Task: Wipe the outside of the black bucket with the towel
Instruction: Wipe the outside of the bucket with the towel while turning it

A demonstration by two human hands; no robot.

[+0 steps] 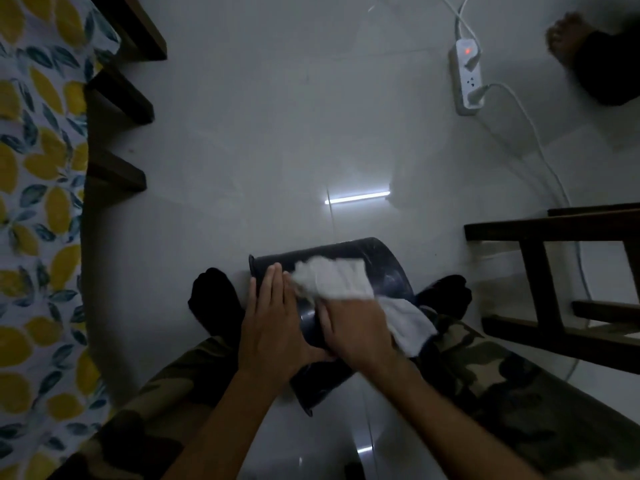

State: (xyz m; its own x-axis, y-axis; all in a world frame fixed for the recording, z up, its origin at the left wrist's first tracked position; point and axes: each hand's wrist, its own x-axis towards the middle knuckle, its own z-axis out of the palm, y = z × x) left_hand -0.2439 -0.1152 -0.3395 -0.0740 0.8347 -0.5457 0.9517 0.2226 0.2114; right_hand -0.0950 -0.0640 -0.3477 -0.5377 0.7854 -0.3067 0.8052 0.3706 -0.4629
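Note:
The black bucket [384, 268] lies on its side on the pale floor, between my two feet in black socks. My left hand [273, 320] rests flat on its outer wall near the left edge, fingers straight and together. My right hand [360, 327] presses a white towel [332, 277] against the bucket's side; the towel spreads up over the wall and a corner hangs off to the right. The towel is blurred. My hands and forearms hide much of the bucket's near part.
A lemon-print cloth [38, 202] over dark wooden furniture fills the left. A dark wooden frame [550, 271] stands at the right. A white power strip [467, 77] with cables lies on the floor at the back right, beside another person's foot [568, 36].

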